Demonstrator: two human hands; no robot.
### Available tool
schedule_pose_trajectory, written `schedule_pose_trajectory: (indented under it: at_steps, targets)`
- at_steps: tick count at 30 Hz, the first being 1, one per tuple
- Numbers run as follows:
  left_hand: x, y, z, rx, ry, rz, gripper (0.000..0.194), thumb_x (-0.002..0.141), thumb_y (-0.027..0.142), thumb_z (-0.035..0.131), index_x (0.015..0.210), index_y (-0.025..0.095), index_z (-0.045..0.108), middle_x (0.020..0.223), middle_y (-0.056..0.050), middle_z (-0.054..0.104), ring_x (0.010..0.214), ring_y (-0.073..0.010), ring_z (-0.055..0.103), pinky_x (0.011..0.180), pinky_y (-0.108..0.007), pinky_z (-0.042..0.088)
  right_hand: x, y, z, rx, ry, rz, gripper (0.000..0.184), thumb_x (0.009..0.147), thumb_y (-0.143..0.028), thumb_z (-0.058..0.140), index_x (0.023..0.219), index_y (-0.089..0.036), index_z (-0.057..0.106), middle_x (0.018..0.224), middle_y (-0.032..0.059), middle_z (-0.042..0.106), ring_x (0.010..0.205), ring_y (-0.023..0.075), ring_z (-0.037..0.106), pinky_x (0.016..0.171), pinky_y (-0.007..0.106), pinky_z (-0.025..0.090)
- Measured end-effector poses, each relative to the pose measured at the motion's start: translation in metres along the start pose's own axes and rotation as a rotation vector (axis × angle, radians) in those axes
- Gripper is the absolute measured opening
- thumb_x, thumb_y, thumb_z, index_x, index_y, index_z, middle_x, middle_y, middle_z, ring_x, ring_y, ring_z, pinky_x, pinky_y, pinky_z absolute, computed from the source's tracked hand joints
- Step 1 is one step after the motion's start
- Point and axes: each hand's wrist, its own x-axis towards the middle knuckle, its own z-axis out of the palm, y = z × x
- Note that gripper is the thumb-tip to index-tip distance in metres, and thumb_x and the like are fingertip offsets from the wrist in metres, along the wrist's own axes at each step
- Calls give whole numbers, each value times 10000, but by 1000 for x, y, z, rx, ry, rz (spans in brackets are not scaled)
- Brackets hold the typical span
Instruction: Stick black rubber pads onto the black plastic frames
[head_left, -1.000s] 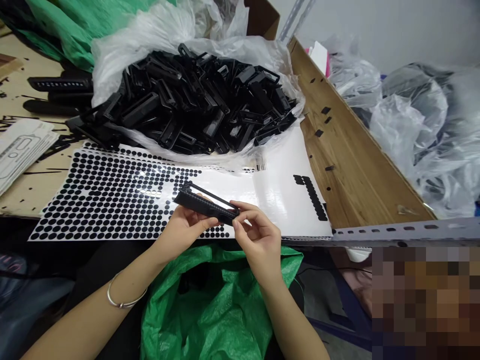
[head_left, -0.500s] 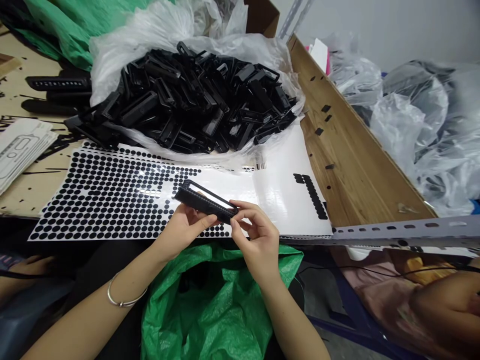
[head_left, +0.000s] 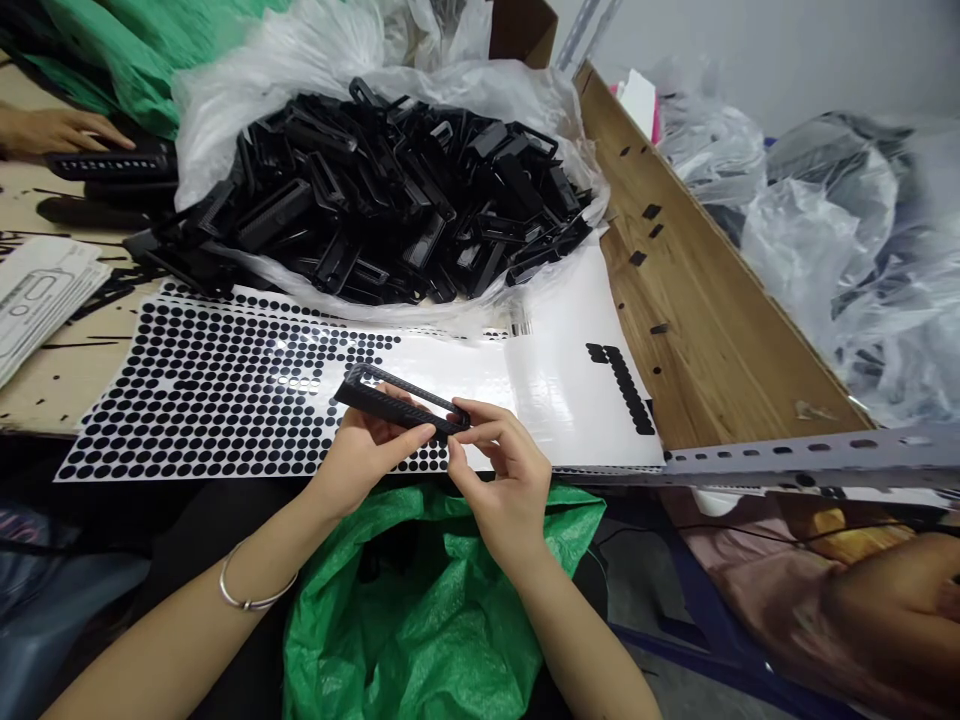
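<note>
I hold a long black plastic frame part (head_left: 390, 398) over the front edge of the table. My left hand (head_left: 367, 455) grips it from below, thumb on its near side. My right hand (head_left: 499, 470) pinches its right end with fingertips together. Under the part lies a white sheet of round black stickers (head_left: 217, 395), partly peeled bare at the right. Behind it a clear plastic bag holds a heap of several like black parts (head_left: 397, 190).
A green sack (head_left: 420, 610) lies open below my hands. A cardboard wall (head_left: 697, 300) slopes along the right, with clear bags (head_left: 840, 230) beyond. Another person's hand (head_left: 52, 130) rests at the far left by black parts. Printed sheets (head_left: 37, 295) lie left.
The black part has tilted and shifted slightly left in my hands. Another person's hand has appeared at the far left of the table.
</note>
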Motion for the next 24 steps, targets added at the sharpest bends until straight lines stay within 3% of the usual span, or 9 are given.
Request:
schedule_pose_trajectory:
  at_steps: [3,7,8,11,13,15,18,21,24]
  targets:
    - [1,-1,1,-54,44,-8,372,576,182,829,834,182,561,771,43,635,769,-143,643,746,-294,556,0,4,3,36,3,8,111,823,-170,633,737,-224,588,1085,68,680,1040,218,642,792,341,574]
    - [4,2,0,-112,-23,-35,339,611,197,820,834,175,566,784,35,658,792,-149,659,730,-300,579,3,8,6,205,19,96,93,817,-230,675,823,-229,581,1110,68,675,1072,209,637,830,338,574]
    - [4,3,0,-121,-39,-37,326,622,203,816,835,173,570,795,30,665,805,-154,664,727,-302,582,4,9,6,266,27,127,199,790,-247,711,927,-249,567,1154,62,665,1052,201,648,842,348,576]
    - [3,2,0,-143,-63,-39,319,633,209,813,845,176,578,811,23,677,827,-171,675,730,-315,586,8,11,6,432,-63,224,821,632,-282,848,1285,-361,356,1427,76,503,1078,215,657,902,399,565]
    - [1,-1,1,-139,-54,-32,341,609,195,827,851,182,587,809,24,683,827,-173,676,743,-313,578,10,12,6,509,-208,276,999,590,-335,872,1386,-380,271,1511,94,402,1180,254,611,951,418,540]
    - [0,-3,2,-111,-52,-15,351,585,178,838,849,181,607,814,16,692,825,-174,675,767,-304,563,10,13,8,541,-300,300,798,684,-428,799,1368,-314,405,1437,94,506,1219,264,585,1004,425,501]
    - [0,-5,4,-66,-83,1,310,587,176,832,826,167,635,818,-8,703,824,-180,673,800,-305,540,10,15,13,532,-332,305,420,817,-479,658,1163,-242,644,1231,66,675,1184,254,606,1047,430,466]
    - [1,-6,5,-73,-69,-3,294,589,185,830,806,167,632,795,-3,696,813,-176,665,800,-305,529,11,19,16,562,-366,334,392,812,-483,663,1117,-238,689,1194,54,696,1177,270,608,1020,442,488]
    - [0,-9,6,-120,-21,-12,355,580,191,839,854,175,615,848,2,690,858,-172,658,815,-298,520,10,20,12,584,-366,342,490,837,-473,638,1275,-257,596,1243,61,671,1216,265,584,1040,450,465]
